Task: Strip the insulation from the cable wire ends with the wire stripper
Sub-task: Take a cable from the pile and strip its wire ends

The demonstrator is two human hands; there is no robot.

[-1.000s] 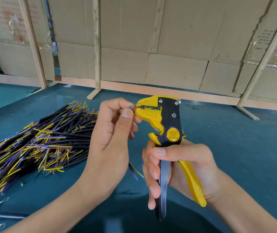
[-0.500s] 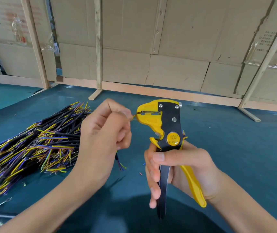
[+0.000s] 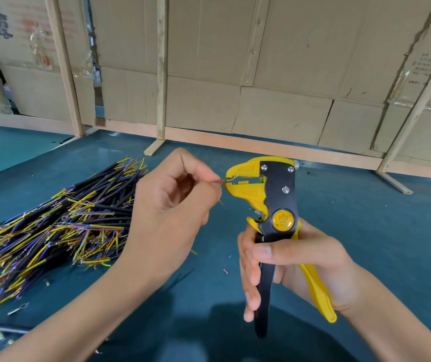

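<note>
Teal bench (image 3: 365, 231), left hand (image 3: 172, 207) pinching half-hidden wire end (image 3: 221, 181), right hand (image 3: 300, 259) gripping wire stripper (image 3: 278, 205).

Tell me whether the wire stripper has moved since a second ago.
No, barely: the wire stripper, gripped by the right hand, keeps its place against the wooden rail behind it; its slight shift matches the camera's.

I see a yellow and black wire stripper (image 3: 271, 194) at centre right, with a yellow round badge. At left, the cable pile (image 3: 52, 226) is black with yellow, blue and purple ends. The table (image 3: 378, 231) is dark teal; the cardboard wall (image 3: 274, 74) is tan.
</note>
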